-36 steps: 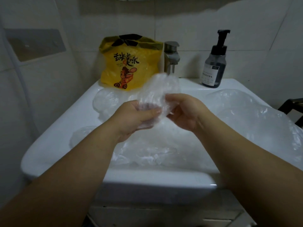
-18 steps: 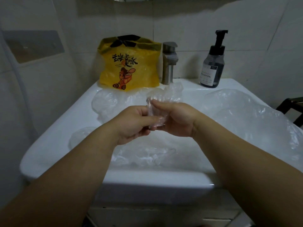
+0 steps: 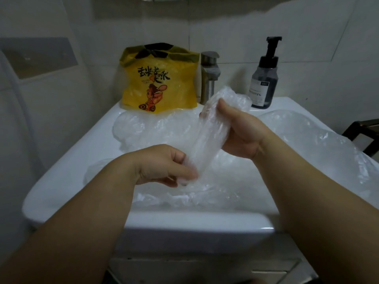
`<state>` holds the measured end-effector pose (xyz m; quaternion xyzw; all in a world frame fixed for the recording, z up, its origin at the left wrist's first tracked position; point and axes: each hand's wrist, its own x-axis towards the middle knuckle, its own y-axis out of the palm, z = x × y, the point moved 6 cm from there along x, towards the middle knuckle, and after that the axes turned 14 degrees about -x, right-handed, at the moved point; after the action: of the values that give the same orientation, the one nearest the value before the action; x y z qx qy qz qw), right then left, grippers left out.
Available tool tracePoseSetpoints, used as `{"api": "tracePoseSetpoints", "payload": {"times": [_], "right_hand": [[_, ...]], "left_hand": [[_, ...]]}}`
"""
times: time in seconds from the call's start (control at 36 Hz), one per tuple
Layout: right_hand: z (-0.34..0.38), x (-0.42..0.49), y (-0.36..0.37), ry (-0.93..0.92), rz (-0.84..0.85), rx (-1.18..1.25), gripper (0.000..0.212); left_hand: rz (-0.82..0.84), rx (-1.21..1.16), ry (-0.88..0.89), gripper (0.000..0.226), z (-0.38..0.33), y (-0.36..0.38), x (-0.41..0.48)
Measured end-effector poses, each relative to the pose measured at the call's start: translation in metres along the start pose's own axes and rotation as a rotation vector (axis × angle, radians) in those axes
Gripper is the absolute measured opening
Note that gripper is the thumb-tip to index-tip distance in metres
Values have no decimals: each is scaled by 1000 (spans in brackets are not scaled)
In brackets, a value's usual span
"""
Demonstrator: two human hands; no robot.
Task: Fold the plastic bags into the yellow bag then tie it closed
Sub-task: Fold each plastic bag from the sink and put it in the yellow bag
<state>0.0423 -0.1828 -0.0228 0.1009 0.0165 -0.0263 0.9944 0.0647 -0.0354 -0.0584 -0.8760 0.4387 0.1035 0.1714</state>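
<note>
Two hands now apart over the sink [image 3: 69,162]; half a second ago they met on a small wad. Left hand [image 3: 164,165] pinches the lower end, right hand [image 3: 242,136] grips the upper end of a clear plastic bag [image 3: 207,140], drawn into a long crinkled roll. More filmy bags [image 3: 307,152] fill the sink. Yellow bag [image 3: 160,83], glossy, black characters and cartoon figure, stands at the sink's back edge. Pump bottle [image 3: 264,78] label unreadable.
</note>
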Motion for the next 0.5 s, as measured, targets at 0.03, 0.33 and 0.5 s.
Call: {"api": "tracePoseSetpoints", "payload": {"times": [0.03,0.33,0.5], "right_hand": [[-1,0,1,0,2,-40,31],[-18,4,27,51,73,-346,79],[-1,-11,29,-366,-157,-1034,90]], "left_hand": [[-15,-51,33,37,-3,-2,1],[-274,-588,244,32,-22,-21,1],[-386,-906,134,31,-7,-37,6]]}}
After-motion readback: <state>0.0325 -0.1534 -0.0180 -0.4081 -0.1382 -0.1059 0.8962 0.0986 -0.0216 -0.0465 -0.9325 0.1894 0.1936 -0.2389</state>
